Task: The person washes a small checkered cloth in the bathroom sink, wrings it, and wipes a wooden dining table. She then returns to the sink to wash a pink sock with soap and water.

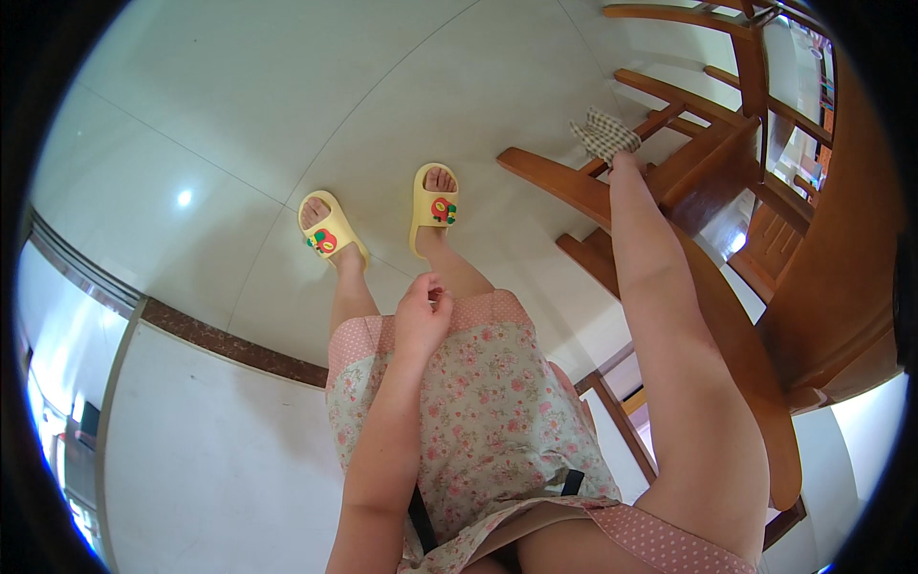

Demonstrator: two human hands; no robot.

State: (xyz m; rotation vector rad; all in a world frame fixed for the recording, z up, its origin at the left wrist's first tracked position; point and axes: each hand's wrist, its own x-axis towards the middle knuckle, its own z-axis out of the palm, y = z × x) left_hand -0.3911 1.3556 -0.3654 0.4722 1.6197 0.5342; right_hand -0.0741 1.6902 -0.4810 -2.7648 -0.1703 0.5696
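My right arm reaches out to the wooden chair, and my right hand grips a checkered cloth against the lower chair frame. The cloth is bunched, and its far edge hangs free beside a rail; it hides most of my fingers. The chair is of glossy orange-brown wood with slanting legs and rails. My left hand hovers over the hem of a floral dress, its fingers loosely curled and apart from the thumb, holding nothing.
A large wooden table curves along the right side, with another wooden chair beyond. Yellow slippers are on my feet on the pale tiled floor. At lower left runs a dark stone strip beside a white surface.
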